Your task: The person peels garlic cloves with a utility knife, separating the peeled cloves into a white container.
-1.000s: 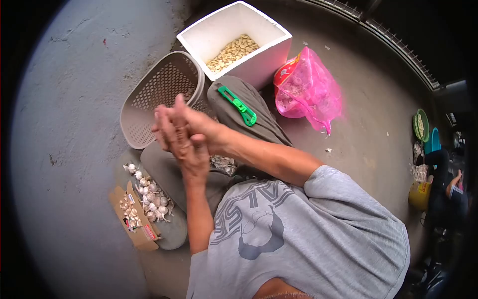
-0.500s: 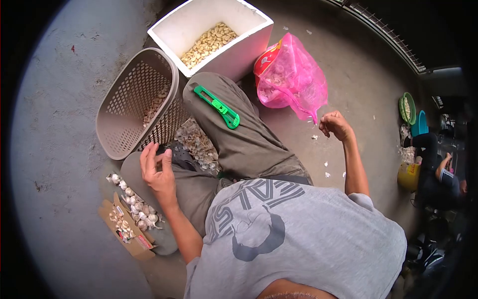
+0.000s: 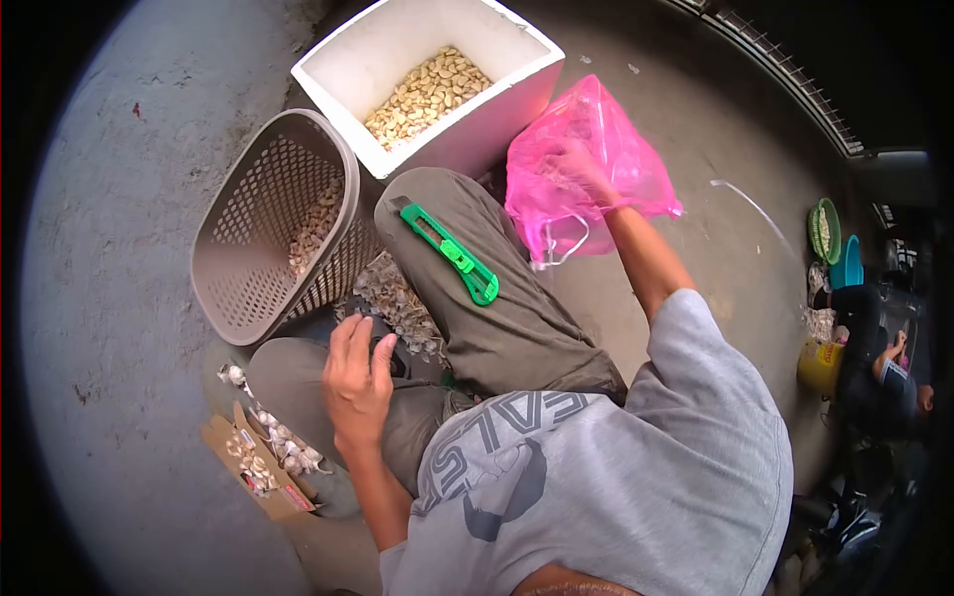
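Observation:
My right hand [image 3: 574, 167] reaches out to a pink plastic bag [image 3: 616, 149] on the floor, and its fingers are veiled by the plastic. My left hand [image 3: 358, 382] rests on my left knee with its fingers spread and nothing in it. A green utility knife [image 3: 452, 253] lies on my right thigh. Between my legs sits a pile of garlic skins [image 3: 397, 298]. Garlic bulbs [image 3: 283, 447] lie on a piece of cardboard [image 3: 278, 492] by my left knee.
A white foam box [image 3: 497, 109] with peeled cloves stands ahead. Left of it leans a brown mesh basket [image 3: 248, 248] with some cloves inside. At the far right another person [image 3: 879, 348] sits beside a yellow tub [image 3: 820, 366] and a green basket [image 3: 827, 230]. Bare concrete floor lies to the left.
My hands were pressed together a second ago, then parted. The right hand swung out to the right and has now gone onto the pink bag. The left hand settled on my knee.

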A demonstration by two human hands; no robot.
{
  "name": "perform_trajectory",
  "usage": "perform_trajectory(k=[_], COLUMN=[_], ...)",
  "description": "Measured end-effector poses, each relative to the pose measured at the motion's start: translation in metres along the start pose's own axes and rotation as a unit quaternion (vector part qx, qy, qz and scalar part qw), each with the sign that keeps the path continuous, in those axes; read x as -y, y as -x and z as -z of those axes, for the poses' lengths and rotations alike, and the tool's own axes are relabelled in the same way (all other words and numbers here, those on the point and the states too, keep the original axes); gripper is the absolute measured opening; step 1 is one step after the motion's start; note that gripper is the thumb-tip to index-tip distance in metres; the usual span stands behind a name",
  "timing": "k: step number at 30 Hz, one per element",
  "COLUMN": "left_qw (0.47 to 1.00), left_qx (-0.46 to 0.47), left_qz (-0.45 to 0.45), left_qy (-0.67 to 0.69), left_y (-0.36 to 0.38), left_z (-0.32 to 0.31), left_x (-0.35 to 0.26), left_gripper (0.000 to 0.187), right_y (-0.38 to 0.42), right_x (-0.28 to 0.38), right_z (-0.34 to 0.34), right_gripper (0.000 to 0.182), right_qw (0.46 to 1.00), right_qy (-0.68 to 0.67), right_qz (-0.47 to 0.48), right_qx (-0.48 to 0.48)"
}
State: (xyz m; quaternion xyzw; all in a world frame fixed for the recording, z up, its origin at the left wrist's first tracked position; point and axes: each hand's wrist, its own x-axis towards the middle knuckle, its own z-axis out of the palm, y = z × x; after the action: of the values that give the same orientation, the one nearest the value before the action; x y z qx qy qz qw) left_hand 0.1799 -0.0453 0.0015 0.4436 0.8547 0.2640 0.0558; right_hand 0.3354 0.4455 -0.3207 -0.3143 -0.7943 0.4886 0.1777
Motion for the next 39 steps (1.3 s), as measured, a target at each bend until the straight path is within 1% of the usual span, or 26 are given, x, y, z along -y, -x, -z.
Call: perform_trajectory(k=[1,2,3,6,9,13,19,22,25,26,29,37,39], left_qw=[1.000,0.999,0.999,0.999,0.998,0.997,0.997,0.992,0.985,0.986,0.981,0.954,0.951], left_qx=[0.018,0.018,0.027,0.047,0.066,0.063,0.077,0.122,0.169,0.162,0.188,0.294,0.303], left_qz=[-0.005,-0.022,-0.024,-0.012,-0.010,-0.032,-0.026,-0.001,0.019,0.015,0.023,0.044,0.044], left_qy=[-0.002,-0.016,-0.016,-0.021,-0.018,-0.027,0.001,0.021,0.034,0.038,0.031,0.048,0.051], left_y=[0.000,0.000,0.001,0.000,-0.005,-0.018,-0.026,-0.022,-0.023,-0.025,-0.029,-0.033,-0.033], left_z=[-0.001,-0.002,-0.002,-0.004,-0.011,-0.020,-0.032,-0.036,-0.045,-0.049,-0.054,-0.065,-0.066], left_x=[0.000,-0.002,-0.003,-0.004,0.002,0.008,0.010,0.012,0.021,0.024,0.030,0.037,0.038], left_gripper=[0.029,0.029,0.030,0.031,0.031,0.031,0.028,0.033,0.032,0.031,0.031,0.035,0.035], right_y=[-0.011,0.020,0.016,-0.007,-0.018,-0.019,0.000,0.012,0.017,0.018,0.015,0.010,0.013], right_x=[-0.018,0.065,0.079,0.062,0.052,0.046,0.055,0.062,0.064,0.065,0.065,0.063,0.063], right_z=[-0.004,-0.004,-0.005,-0.004,-0.003,0.000,0.012,0.022,0.030,0.033,0.037,0.037,0.037], right_gripper=[0.036,0.035,0.035,0.035,0.035,0.035,0.035,0.035,0.035,0.035,0.035,0.035,0.035], right_qw=[0.983,0.930,0.927,0.959,0.975,0.987,0.992,0.990,0.988,0.987,0.985,0.978,0.977], right_qy=[-0.118,-0.345,-0.356,-0.269,-0.202,-0.125,-0.022,0.007,0.031,0.038,0.052,0.078,0.080], right_qz=[-0.130,-0.108,-0.097,-0.089,-0.096,-0.104,-0.117,-0.133,-0.143,-0.148,-0.158,-0.184,-0.189], right_qx=[0.057,-0.072,-0.069,-0.023,-0.001,0.015,0.032,0.036,0.039,0.041,0.042,0.054,0.055])
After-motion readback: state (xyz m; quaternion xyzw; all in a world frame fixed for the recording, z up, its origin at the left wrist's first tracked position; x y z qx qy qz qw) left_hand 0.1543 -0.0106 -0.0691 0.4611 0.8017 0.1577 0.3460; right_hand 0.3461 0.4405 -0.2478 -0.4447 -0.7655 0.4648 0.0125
